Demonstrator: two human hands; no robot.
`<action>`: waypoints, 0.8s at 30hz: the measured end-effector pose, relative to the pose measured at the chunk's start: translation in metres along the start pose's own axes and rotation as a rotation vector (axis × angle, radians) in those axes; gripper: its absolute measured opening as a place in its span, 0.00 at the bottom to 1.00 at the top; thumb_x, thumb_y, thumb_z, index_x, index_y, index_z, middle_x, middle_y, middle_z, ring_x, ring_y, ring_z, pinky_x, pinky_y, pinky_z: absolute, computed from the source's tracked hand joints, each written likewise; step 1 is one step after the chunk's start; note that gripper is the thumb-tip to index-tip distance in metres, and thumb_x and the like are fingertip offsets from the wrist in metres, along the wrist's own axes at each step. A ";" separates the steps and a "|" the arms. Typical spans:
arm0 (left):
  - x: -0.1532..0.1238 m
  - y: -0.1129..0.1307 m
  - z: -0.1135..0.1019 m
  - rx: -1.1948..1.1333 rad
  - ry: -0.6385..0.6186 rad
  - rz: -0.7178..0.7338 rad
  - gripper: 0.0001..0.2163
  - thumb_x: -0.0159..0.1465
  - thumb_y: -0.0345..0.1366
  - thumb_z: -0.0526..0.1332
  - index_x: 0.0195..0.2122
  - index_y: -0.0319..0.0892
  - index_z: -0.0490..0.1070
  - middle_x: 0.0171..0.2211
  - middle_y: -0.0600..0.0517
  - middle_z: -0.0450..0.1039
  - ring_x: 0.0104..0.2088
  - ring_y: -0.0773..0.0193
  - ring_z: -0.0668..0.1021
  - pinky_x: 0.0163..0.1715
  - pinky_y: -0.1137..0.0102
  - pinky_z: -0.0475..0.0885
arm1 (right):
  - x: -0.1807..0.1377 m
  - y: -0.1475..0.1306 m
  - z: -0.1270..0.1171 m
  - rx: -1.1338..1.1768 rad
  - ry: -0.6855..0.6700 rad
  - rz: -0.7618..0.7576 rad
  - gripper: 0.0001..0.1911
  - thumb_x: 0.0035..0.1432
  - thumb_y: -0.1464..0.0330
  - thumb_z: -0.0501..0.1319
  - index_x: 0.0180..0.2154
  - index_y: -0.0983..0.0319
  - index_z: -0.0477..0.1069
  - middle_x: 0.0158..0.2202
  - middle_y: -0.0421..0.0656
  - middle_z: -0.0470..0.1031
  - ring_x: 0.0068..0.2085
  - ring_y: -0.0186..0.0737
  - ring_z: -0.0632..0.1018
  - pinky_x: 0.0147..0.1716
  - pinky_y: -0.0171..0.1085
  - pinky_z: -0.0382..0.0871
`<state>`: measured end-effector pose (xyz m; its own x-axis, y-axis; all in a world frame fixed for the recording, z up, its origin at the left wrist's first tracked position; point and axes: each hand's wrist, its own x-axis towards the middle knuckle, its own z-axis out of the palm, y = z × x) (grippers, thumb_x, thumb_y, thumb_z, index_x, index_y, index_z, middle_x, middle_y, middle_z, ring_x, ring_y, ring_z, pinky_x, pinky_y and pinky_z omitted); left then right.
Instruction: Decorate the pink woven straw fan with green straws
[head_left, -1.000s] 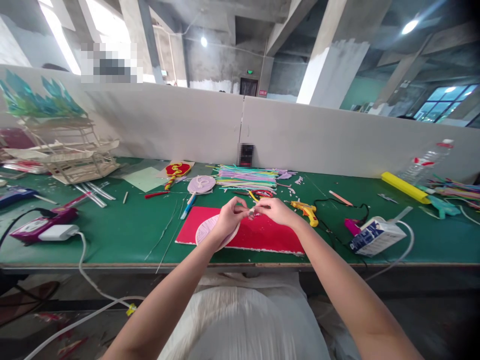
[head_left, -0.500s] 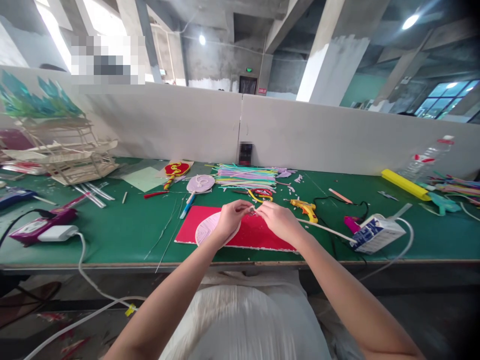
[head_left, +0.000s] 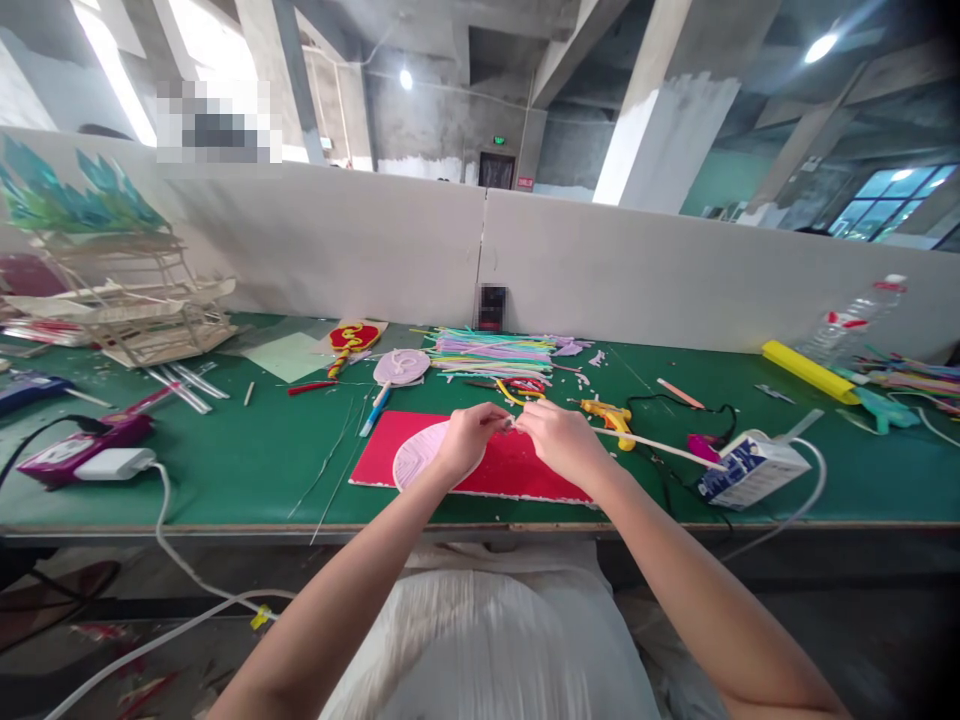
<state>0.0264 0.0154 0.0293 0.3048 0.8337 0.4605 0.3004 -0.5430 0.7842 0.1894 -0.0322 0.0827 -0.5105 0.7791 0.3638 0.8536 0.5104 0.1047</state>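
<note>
My left hand (head_left: 478, 437) and my right hand (head_left: 559, 437) meet above a red board (head_left: 517, 472), fingertips pinched together. Between them they grip a pale pipe cleaner (head_left: 652, 438), whose long free end sticks out to the right beyond my right hand toward a carton. Its pinched end is mostly hidden by the fingers. Under my left hand, a round lilac disc (head_left: 418, 458) with a ridged surface lies on the board's left part. Behind it is a finished-looking lilac fan shape (head_left: 401, 367) with a blue handle.
Behind the board lie a bundle of coloured pipe cleaners (head_left: 491, 352), red-handled scissors (head_left: 525, 384) and a yellow glue gun (head_left: 609, 420). A carton (head_left: 754, 468) and yellow bar (head_left: 810, 372) are right. A purple power strip (head_left: 90, 450) and wooden model (head_left: 142, 310) stand left.
The pipe cleaner's free end has swung slightly up and to the right. My hands have shifted only a little, still pinched together over the red board.
</note>
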 end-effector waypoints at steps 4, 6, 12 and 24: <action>0.000 0.002 0.000 0.053 -0.051 0.018 0.08 0.58 0.32 0.55 0.30 0.41 0.73 0.28 0.53 0.76 0.28 0.68 0.74 0.28 0.76 0.64 | -0.001 0.001 0.000 0.040 -0.013 0.004 0.11 0.59 0.75 0.52 0.30 0.60 0.72 0.32 0.45 0.73 0.38 0.40 0.71 0.28 0.34 0.61; 0.000 0.003 0.001 0.067 -0.061 0.004 0.08 0.58 0.33 0.55 0.29 0.41 0.73 0.26 0.54 0.75 0.26 0.68 0.73 0.26 0.76 0.63 | 0.001 0.004 -0.002 0.067 -0.018 0.000 0.11 0.59 0.74 0.52 0.31 0.61 0.72 0.32 0.46 0.73 0.38 0.40 0.71 0.29 0.34 0.62; 0.003 0.003 -0.008 0.029 -0.106 0.012 0.07 0.58 0.34 0.56 0.29 0.40 0.73 0.25 0.54 0.75 0.26 0.69 0.73 0.28 0.76 0.64 | 0.028 0.023 -0.015 0.340 -0.051 -0.071 0.12 0.59 0.73 0.54 0.29 0.60 0.75 0.32 0.43 0.75 0.38 0.38 0.72 0.35 0.34 0.62; -0.003 0.004 -0.019 -0.212 -0.145 0.021 0.10 0.59 0.38 0.57 0.30 0.37 0.73 0.27 0.50 0.74 0.28 0.67 0.75 0.31 0.73 0.68 | 0.036 0.041 0.012 0.859 -0.088 0.058 0.14 0.53 0.58 0.59 0.28 0.62 0.75 0.28 0.42 0.73 0.32 0.36 0.71 0.33 0.35 0.62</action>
<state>0.0101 0.0129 0.0389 0.4398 0.7912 0.4250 0.1014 -0.5139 0.8518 0.2046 0.0209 0.0894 -0.5050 0.8197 0.2704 0.5220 0.5395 -0.6606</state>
